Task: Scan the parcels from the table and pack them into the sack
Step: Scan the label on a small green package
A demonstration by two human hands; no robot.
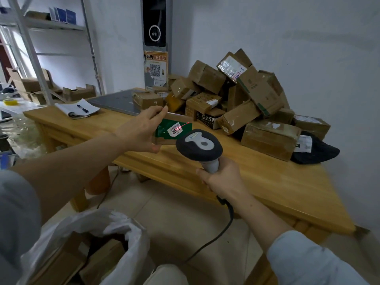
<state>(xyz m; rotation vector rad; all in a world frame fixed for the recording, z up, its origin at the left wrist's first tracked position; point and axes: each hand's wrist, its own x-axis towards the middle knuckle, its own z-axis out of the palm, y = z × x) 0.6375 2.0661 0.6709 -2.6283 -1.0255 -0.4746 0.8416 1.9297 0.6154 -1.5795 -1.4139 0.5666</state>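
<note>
My left hand (pixel 141 130) holds a small cardboard parcel (pixel 174 128) with a green face and a white label, lifted above the front edge of the wooden table (pixel 267 182). My right hand (pixel 222 179) grips the handle of a black and grey barcode scanner (pixel 199 145), pointed at the parcel from just right of it. A red scan line falls across the label. A heap of brown cardboard parcels (pixel 242 99) fills the table's back right. The white sack (pixel 115 239) stands open on the floor at lower left, with brown boxes inside.
A black soft parcel (pixel 314 151) lies at the heap's right end. A notebook with a pen (pixel 79 109) and a grey flat scale (pixel 119 101) sit on the table's left. The scanner's cable (pixel 224 229) hangs toward the floor. Metal shelving (pixel 41 58) stands at the left.
</note>
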